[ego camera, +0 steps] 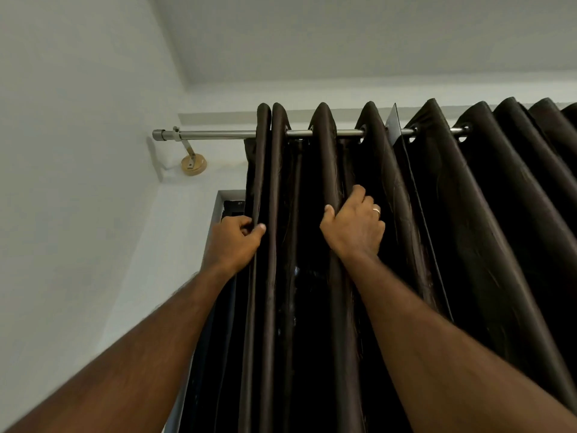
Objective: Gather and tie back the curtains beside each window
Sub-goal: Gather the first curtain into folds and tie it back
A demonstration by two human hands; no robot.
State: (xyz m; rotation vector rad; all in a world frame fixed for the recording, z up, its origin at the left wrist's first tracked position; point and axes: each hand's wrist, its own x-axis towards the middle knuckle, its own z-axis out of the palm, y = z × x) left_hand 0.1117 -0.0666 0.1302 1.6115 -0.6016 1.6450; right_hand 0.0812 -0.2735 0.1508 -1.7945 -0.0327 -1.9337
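Fingers of the left hand point(235, 242) pinch the curtain point(312, 245) edge fold near the rod's point(218, 135) left end, the right hand point(354, 228) clutches a middle pleat; uneven pulling could jam the eyelets.
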